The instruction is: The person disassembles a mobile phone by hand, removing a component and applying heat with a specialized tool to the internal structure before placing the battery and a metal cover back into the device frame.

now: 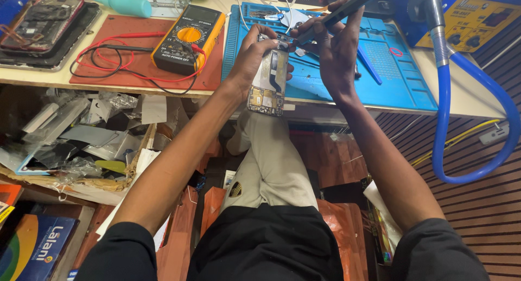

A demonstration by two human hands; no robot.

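Gripping the opened phone [268,77] by its long edges, our left hand [249,56] curls thumb and fingers around the frame and holds it upright just above the near edge of the surface [467,96]. Our right hand [336,48] is closed in a pen grip on a dark, slim tool [347,8], its tip down at the top end of the phone. We judge the phone light and rigid but fragile: bare circuit board, thin metal shields and a dark flex strip lie exposed, so the edges are the safe place to hold, never the board face. Beyond the hands lies a blue silicone work mat [401,80], ribbed and slightly grippy, with a blue plastic pry tool [370,64] on it. To the left a yellow multimeter [187,39] with red and black leads rests on a reddish-brown mat [135,75], hard casing against soft wire. A corrugated blue hose [477,123] loops down on the right.
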